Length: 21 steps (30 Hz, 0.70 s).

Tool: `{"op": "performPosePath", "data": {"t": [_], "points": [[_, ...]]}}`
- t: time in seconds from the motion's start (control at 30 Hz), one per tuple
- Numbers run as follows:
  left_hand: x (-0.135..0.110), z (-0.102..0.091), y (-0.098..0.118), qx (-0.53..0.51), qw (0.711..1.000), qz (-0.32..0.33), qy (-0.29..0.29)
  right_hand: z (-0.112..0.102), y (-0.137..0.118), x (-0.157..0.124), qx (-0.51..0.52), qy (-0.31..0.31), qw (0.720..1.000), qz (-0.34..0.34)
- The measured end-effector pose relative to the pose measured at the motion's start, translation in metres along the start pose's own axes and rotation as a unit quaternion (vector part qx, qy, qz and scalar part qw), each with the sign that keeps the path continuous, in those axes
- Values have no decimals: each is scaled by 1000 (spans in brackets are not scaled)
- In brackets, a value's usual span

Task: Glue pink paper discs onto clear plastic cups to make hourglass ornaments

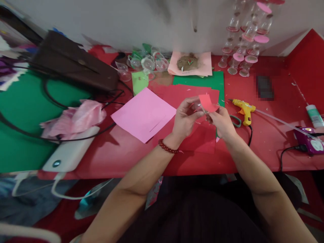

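Note:
Both of my hands meet above the red table point(265, 148), over a red paper sheet point(199, 138). My left hand point(186, 118), with a red bead bracelet point(167, 147) at the wrist, pinches a small clear plastic piece point(199, 107). My right hand point(222, 123) is closed on the same piece and on a small red paper scrap point(207, 102) sticking up from it. A pink paper sheet point(143, 114) lies flat just left of my hands. Green scissor handles point(237, 120) show behind my right hand.
A yellow glue gun point(244, 108) lies right of my hands, its cord running toward me. Clear plastic cups point(146, 62) and stacked pink-lidded cups point(243, 50) stand at the back. A brown bag point(73, 62), a pink cloth point(76, 118), a white power bank point(71, 152) and cables sit left.

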<state>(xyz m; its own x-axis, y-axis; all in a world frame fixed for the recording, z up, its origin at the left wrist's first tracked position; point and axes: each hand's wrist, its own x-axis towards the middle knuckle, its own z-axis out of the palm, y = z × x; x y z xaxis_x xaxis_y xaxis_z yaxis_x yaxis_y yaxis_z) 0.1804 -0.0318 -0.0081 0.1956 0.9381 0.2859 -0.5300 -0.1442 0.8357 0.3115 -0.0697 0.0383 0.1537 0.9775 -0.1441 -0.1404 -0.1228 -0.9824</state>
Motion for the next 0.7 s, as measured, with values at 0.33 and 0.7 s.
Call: {"op": "performPosePath", "data": {"t": [0.33, 0.7], "points": [[8, -12, 1, 30, 999, 12, -5, -8, 4, 5, -76, -73, 994, -14], [14, -22, 10, 10, 999, -47, -27, -11, -2, 6, -38, -127, 991, 21]]}}
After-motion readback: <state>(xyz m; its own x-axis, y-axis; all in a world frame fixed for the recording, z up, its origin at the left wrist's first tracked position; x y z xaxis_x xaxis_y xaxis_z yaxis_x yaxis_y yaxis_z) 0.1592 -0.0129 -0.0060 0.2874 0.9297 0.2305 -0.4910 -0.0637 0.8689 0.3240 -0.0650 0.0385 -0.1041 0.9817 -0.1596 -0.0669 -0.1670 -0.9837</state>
